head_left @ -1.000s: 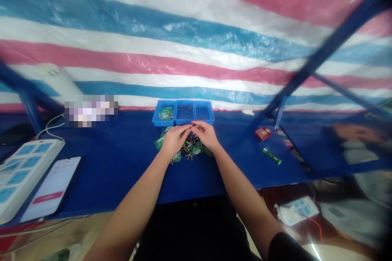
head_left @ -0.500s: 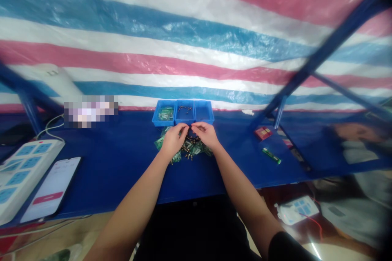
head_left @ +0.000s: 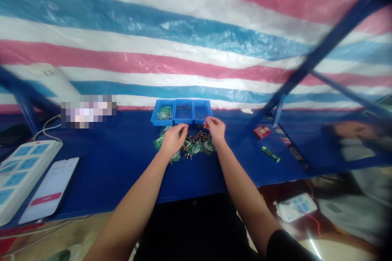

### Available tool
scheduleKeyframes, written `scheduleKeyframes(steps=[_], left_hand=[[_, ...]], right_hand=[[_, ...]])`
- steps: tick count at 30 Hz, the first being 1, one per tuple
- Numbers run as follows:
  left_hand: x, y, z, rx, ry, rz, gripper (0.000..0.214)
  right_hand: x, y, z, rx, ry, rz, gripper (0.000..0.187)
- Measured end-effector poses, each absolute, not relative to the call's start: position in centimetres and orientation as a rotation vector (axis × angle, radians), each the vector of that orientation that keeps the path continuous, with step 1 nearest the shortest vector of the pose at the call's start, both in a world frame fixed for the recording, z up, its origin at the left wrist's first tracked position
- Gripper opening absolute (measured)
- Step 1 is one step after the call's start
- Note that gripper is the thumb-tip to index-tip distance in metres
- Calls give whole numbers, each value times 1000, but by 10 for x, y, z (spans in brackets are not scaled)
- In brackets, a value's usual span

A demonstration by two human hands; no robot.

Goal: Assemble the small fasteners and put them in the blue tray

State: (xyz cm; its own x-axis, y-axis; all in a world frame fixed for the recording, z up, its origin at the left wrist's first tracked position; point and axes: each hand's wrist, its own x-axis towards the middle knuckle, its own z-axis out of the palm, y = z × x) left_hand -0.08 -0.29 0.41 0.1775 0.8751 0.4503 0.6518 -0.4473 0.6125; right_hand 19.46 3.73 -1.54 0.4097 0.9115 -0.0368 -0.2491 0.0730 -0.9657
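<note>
My left hand (head_left: 173, 139) is closed in a pinch over the left side of a loose pile; whatever its fingertips hold is too small to make out. My right hand (head_left: 217, 131) is also pinched, at the front edge of the right blue bin (head_left: 202, 110), its contents likewise unclear. Between and below the hands lie flat green pieces like small circuit boards (head_left: 196, 147) and small dark and brass-coloured metal parts (head_left: 202, 135). Behind them, the left blue bin (head_left: 154, 119) holds green pieces, and the middle blue bin (head_left: 183, 121) holds a few small metal parts.
On the left are a white power strip (head_left: 45, 159) and a phone (head_left: 50, 191). To the right lie a red box (head_left: 261, 131) and a green tube-like item (head_left: 270, 154). A blue slanted post (head_left: 294, 77) rises beyond them. Another person's arm shows at far right.
My right hand has moved right, away from my left hand, to the front of the right bin, uncovering more metal parts. My left hand stays nearly in place.
</note>
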Motion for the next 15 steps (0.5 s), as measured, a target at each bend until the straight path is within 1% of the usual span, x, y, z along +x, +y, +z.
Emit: scheduleKeyframes(steps=[5,11,15], left_hand=[[-1,-3,5,2198,1466,1136,28],[-1,-4,6,2199,1474,1144,27],[0,-4,6,2208,1475,1146,26]], right_hand=[[197,35,-14,-1295,-880,918,31],[199,22,-8,-1714,-1452,559,16],[198,17,-8,-1907,-1582,446,16]])
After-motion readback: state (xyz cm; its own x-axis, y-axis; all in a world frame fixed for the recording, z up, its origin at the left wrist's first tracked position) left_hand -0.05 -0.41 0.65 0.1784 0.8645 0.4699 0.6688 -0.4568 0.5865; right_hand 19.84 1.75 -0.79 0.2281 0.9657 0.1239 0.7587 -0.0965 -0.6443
